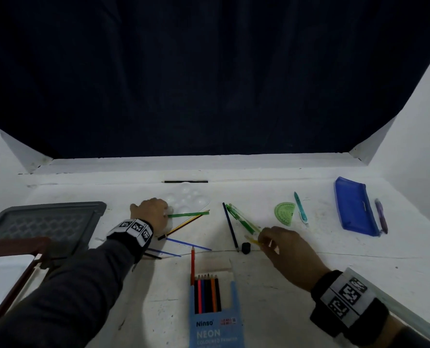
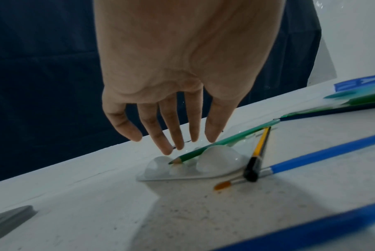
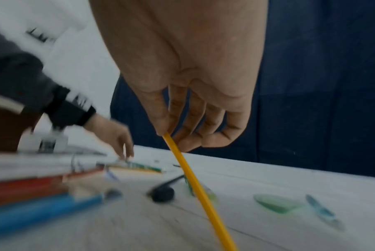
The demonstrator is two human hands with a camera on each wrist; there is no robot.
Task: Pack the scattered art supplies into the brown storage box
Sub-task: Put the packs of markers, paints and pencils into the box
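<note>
Head view: the brown box (image 1: 13, 249) is sitting at lower left. Left wrist view: the left hand (image 2: 171, 95) is hanging with straight, spread fingers over a green pencil (image 2: 214, 146) at centre. Right wrist view: the right hand (image 3: 193, 105) is pinching a yellow pencil (image 3: 195, 183), centre frame.

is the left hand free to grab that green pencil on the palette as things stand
Probably yes. The left hand hovers open and empty, fingertips just above the green pencil, which lies on top of the palette with nothing covering it.
</note>
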